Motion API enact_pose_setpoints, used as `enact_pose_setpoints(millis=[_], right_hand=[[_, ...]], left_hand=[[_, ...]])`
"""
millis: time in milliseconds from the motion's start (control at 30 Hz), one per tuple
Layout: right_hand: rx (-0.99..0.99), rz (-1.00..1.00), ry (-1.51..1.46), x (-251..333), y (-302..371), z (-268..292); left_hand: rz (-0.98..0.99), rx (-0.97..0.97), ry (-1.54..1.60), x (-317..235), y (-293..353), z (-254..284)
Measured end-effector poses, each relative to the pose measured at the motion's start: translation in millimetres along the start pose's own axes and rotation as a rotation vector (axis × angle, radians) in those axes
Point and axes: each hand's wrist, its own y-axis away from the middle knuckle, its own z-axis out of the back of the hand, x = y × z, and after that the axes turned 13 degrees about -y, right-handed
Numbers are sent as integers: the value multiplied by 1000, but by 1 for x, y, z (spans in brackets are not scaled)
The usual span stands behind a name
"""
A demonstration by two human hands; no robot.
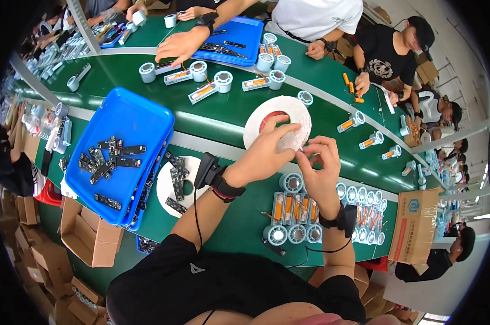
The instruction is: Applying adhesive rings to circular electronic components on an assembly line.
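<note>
A white roll with a reddish core, perhaps tape or stickers, is at the middle of the bench, over the rail. My left hand grips it, fingers across its face and thumb by its near right edge. Beside that thumb, the fingers of my right hand are pinched together; whatever is between them is too small to make out. Below my right hand stand several light-blue round-headed housings with orange cells and wires. A second white roll, left of my left forearm, has black circuit boards lying on it.
Stacked blue trays hold more circuit boards at the left. Along the green conveyor lie housings with orange cells. A cardboard box stands at the right end. Across the belt, a co-worker's hand reaches over a housing.
</note>
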Motion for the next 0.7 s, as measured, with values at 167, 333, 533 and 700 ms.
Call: enact_pose_setpoints(millis=[167, 333, 533, 700], right_hand=[[9, -145, -142, -1, 5, 15], [18, -168, -262, 6, 10, 22], [-301, -194, -932, -14, -5, 53], [-451, -556, -289, -147, -62, 123]], left_hand=[[-43, 72, -19, -1, -1, -1], [65, 166, 102, -7, -2, -7], [100, 148, 177, -12, 0, -12], [128, 71, 197, -6, -4, -9]])
